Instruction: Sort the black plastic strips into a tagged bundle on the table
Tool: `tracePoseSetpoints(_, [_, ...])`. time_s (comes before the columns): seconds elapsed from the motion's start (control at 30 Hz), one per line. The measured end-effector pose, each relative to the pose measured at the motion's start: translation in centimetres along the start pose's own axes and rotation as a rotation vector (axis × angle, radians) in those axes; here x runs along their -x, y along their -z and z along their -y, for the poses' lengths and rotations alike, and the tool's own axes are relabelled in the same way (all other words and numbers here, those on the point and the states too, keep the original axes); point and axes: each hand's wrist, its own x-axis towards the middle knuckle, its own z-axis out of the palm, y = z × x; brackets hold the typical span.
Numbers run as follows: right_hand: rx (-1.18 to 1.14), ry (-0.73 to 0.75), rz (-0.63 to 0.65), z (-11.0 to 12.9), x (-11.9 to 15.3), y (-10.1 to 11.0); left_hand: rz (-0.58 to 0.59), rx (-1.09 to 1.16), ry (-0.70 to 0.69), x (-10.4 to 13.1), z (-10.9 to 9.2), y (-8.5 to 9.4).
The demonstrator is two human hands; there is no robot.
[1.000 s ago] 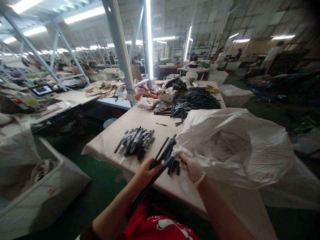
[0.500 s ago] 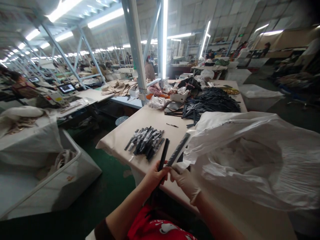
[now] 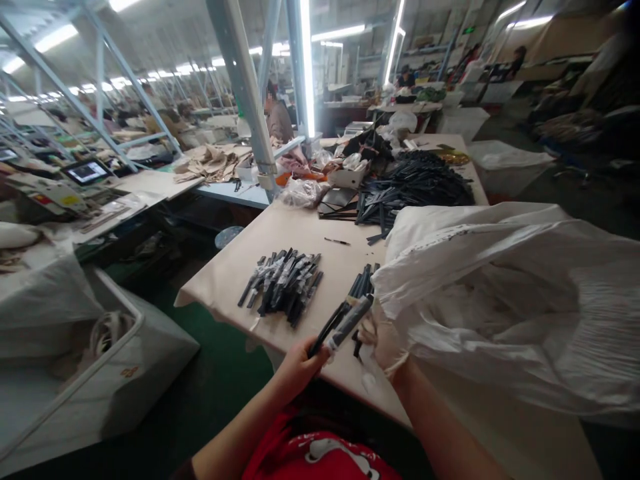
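Note:
My left hand is closed around some dark strips, which point up and away to the right; one has a grey, shiny face. My right hand, in a pale glove, is just right of them with its fingers curled. What those fingers hold is hard to make out; a whitish, see-through piece hangs below them. Just beyond both hands, more dark strips lie on the table beside the white sack. To the left is a heap of dark strip bundles with clear or whitish wrapping around them.
A big white sack covers the right side of the table. Farther back lie a large pile of black strips, a pen and plastic bags. A white bin stands on the floor at left.
My right hand has moved away from my left and to the right, its fingers curled. The held strips have tilted lower and to the right. The view has shifted right.

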Motion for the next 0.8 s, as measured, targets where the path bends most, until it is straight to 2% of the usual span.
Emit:
tracePoseSetpoints(0.1, [-0.04, -0.136, -0.056, -1.5, -2.2, 0.1, -0.061, 0.002, -0.016, -2.1, 1.2, 0.3])
tracePoseSetpoints(0.2, [-0.067, -0.22, -0.089, -2.7, -4.4, 0.4, -0.145, -0.121, -0.014, -5.9, 3.0, 1.1])
tracePoseSetpoints(0.3, [-0.229, -0.224, -0.085, -1.7, -6.7, 1.7, -0.25, -0.312, 0.03, -10.6, 4.7, 3.2])
tracePoseSetpoints(0.37, [-0.357, -0.249, -0.054, -0.4, -7.8, 2.6, -0.302, -0.351, 0.047, -13.2, 5.4, 4.9])
tracePoseSetpoints(0.47, [-0.429, -0.255, -0.055, 1.1, -9.0, 2.9, -0.333, -0.365, 0.03, -15.1, 5.4, 6.1])
tracePoseSetpoints(0.53, [-0.422, -0.227, -0.044, 1.3, -9.6, 2.5, -0.262, -0.319, 0.003, -15.0, 4.6, 5.4])
tracePoseSetpoints(0.6, [-0.409, -0.176, -0.017, 1.1, -9.9, 2.1, -0.109, -0.183, 0.019, -14.2, 3.6, 3.8])
tracePoseSetpoints(0.7, [-0.399, -0.118, 0.013, 1.2, -10.0, 1.9, 0.127, 0.05, 0.156, -12.7, 2.0, 1.2])
tracePoseSetpoints(0.8, [-0.406, -0.102, 0.04, 2.3, -9.1, 2.5, 0.257, 0.129, 0.251, -11.1, 0.3, 0.1])
